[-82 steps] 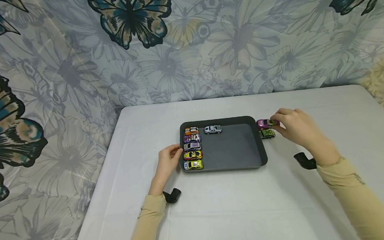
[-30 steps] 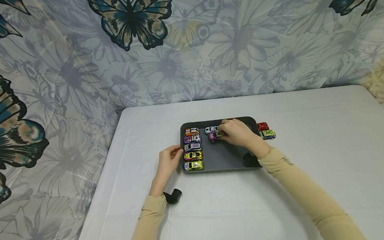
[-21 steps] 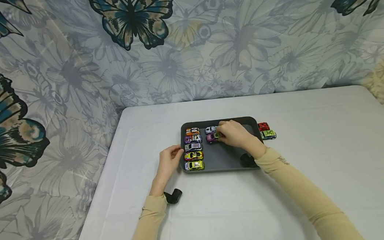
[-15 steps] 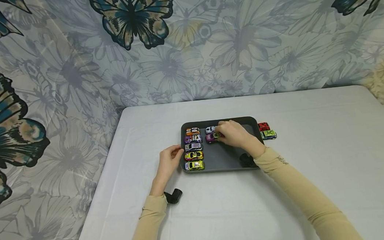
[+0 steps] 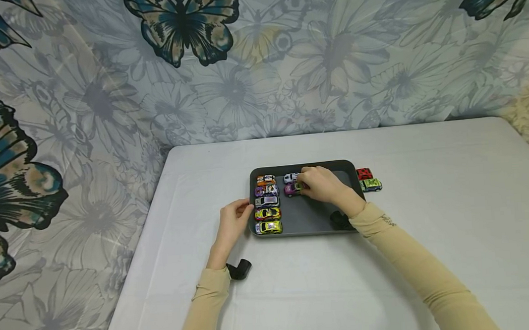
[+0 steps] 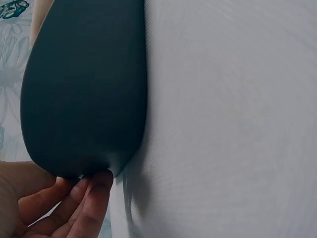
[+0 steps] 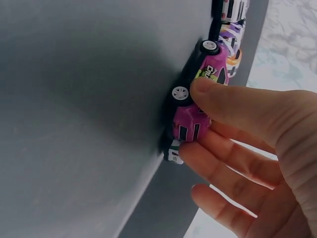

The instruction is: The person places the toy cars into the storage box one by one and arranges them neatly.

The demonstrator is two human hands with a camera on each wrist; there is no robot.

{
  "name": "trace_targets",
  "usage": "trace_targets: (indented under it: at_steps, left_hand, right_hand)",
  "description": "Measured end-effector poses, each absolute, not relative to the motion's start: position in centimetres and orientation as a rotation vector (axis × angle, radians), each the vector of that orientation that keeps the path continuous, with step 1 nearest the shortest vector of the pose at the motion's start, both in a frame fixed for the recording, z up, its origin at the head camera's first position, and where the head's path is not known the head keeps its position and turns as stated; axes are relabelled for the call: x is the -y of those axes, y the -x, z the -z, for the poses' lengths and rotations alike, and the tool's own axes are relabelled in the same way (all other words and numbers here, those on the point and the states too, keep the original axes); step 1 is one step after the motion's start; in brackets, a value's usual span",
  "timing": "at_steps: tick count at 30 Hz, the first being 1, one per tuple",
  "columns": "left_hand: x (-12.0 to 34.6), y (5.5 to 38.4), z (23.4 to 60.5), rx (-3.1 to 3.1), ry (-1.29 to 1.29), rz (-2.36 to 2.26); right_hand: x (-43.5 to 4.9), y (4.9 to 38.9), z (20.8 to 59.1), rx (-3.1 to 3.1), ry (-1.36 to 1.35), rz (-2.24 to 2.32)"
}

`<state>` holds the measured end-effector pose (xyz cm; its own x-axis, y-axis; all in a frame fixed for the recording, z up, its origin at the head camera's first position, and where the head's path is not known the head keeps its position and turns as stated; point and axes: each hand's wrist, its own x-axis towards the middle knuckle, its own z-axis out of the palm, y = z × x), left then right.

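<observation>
A dark grey tray (image 5: 314,227) lies on the white-covered table. My left hand (image 5: 231,222) grips its left edge; in the left wrist view, thumb and fingers (image 6: 91,203) meet at the tray's end wall (image 6: 89,99). My right hand (image 5: 325,184) reaches into the tray and pinches a purple-and-green toy car (image 5: 292,189) between thumb (image 7: 213,94) and fingers. That car sits just in front of a white toy car (image 5: 290,177), partly covered by the hand. Along the tray's left side stands a column of several toy cars, from an orange one (image 5: 266,179) to a yellow-green one (image 5: 269,227).
Right of the tray, a red toy car (image 5: 364,173) and a green toy car (image 5: 371,184) stand on the white cloth (image 5: 453,199). A fabric backdrop with butterflies (image 5: 185,23) hangs behind the table. Black wrist cameras (image 5: 239,270) are worn on both wrists.
My right hand has carried the purple-and-green toy car from right of the tray leftward into it, beside the white car. In the last half second it barely moves. The left hand stays put.
</observation>
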<state>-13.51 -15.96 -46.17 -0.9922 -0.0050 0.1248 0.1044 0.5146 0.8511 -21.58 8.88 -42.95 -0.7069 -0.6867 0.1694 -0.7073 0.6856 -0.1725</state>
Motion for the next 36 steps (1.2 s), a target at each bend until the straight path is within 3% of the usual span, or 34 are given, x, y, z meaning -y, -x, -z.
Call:
trace_targets:
  at_steps: [21,36]
  left_hand:
    - [16.0,13.5,46.0,2.651,0.08,1.482]
    - [16.0,13.5,46.1,2.652,0.067,1.493]
  right_hand:
    - [-8.9,21.5,42.7,2.792,-1.14,-0.247]
    - [-10.9,20.9,40.2,2.763,-1.082,-0.31]
